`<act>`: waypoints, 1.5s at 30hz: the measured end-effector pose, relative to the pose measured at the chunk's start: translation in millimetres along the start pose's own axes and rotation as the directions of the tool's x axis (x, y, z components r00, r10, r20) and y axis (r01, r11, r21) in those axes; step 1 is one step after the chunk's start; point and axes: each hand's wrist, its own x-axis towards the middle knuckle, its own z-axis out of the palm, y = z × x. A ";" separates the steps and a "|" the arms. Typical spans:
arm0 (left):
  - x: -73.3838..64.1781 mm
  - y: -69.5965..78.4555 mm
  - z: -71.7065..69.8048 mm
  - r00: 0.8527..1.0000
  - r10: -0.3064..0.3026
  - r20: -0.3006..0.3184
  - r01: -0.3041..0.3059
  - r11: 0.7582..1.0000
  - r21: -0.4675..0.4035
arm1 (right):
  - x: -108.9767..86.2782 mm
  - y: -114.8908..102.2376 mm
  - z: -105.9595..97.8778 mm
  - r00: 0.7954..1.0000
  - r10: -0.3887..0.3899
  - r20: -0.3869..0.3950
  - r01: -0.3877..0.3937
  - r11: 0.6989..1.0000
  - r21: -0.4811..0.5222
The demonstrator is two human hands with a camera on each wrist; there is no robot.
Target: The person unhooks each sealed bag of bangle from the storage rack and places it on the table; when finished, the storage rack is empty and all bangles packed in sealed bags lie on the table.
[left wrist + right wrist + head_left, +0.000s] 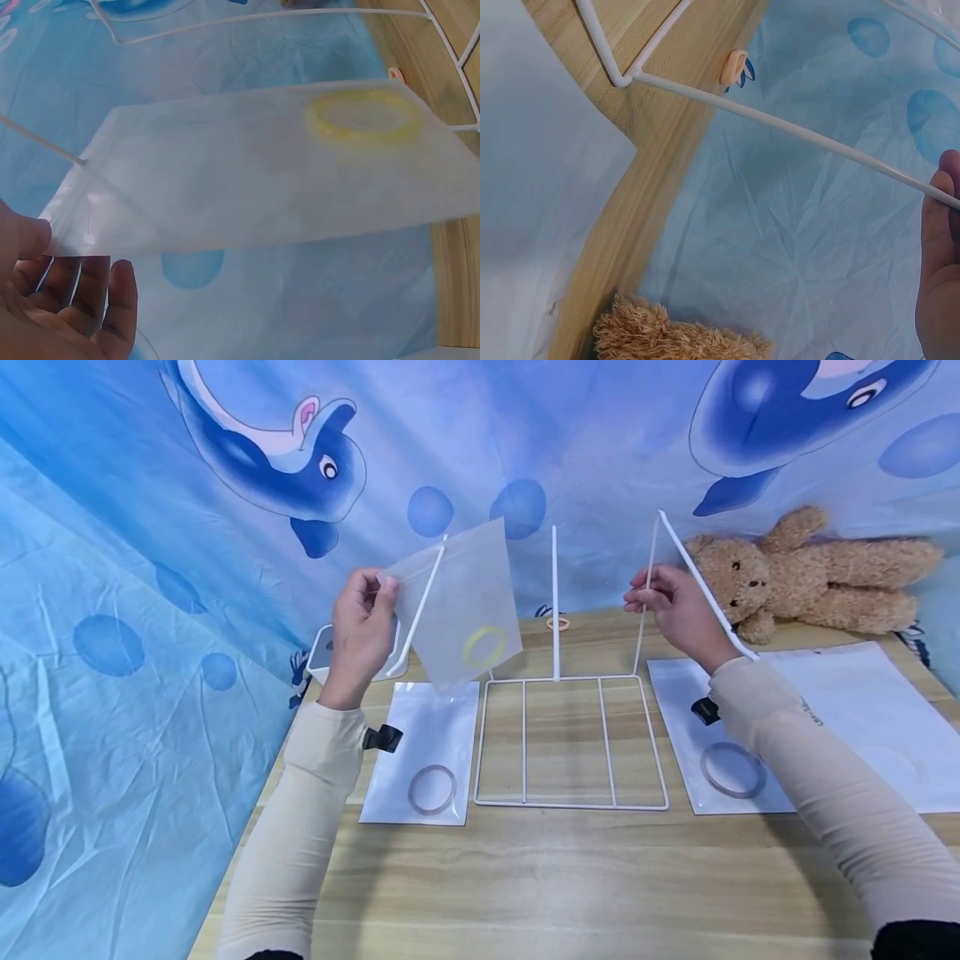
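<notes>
My left hand [358, 631] pinches the edge of a translucent frosted zip bag [465, 593] between thumb and fingers. Low in the bag a yellow ring [485, 647] shows through. A white wire rack [557, 610] stands on the table with tall uprights and a barred base. Its left rod crosses the bag in the head view; I cannot tell whether it goes through it. Up at the rack's right side, my right hand [682, 606] pinches a thin white rod [802, 133], the fingertips meeting at it.
Left of the rack base lies a white bag [420, 718] with a ring outline; further white bags [840, 693] lie right. A teddy bear [817, 572] lies at the back right. Behind the left hand is a white container [321, 656]. A small orange ring [557, 624] sits at the back edge.
</notes>
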 end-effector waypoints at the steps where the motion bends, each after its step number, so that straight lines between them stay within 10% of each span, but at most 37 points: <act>1: -0.4 -0.1 -0.3 1.000 -0.006 -0.003 0.006 1.000 -0.003 | 0.0 -0.2 -0.2 1.000 0.001 0.000 -0.001 1.000 -0.001; 45: -79.4 3.4 -49.7 0.993 0.073 -0.091 -0.095 0.959 -0.268 | 1.1 0.1 0.8 1.000 0.008 -0.012 -0.008 1.000 -0.019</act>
